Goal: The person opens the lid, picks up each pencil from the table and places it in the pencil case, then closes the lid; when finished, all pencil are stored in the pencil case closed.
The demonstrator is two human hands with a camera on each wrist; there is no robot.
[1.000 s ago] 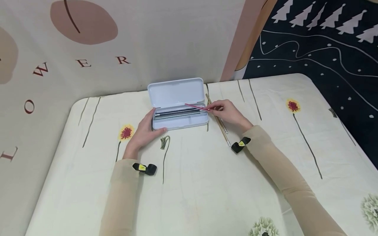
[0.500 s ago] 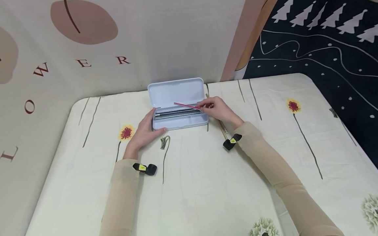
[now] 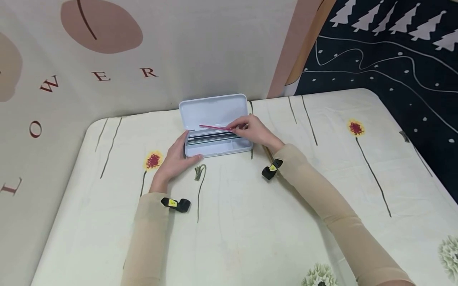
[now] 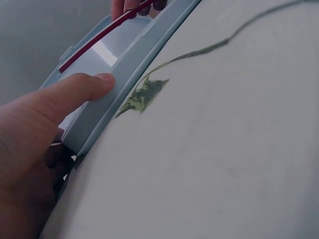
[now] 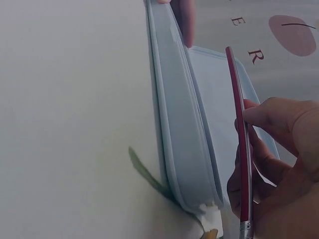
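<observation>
A light blue pencil case [image 3: 209, 151] lies with its lid [image 3: 214, 110] raised at the back. My left hand [image 3: 174, 161] holds its left end; in the left wrist view the thumb presses the front wall and the other fingers go behind the end. Between thumb and fingers, my right hand [image 3: 255, 131] pinches a red pencil [image 5: 236, 99] with a metal band at one end. That pencil hangs above the case, nearly parallel to its length. Several dark pencils [image 3: 211, 138] lie inside the long compartment. Under the right wrist, gold-coloured pencils [image 3: 267, 153] are mostly hidden.
A white cloth with printed flowers [image 3: 229, 222] covers the table. Behind the case rises a light wall hanging [image 3: 214, 51] with letters, and a dark one [image 3: 361, 67] with trees hangs at the right. Small compartments [image 3: 237, 145] lie along the case's front.
My right hand has moved left with the red pencil, from the case's right end to over its inside. The right forearm now covers more of the gold-coloured pencils. My left hand stays put.
</observation>
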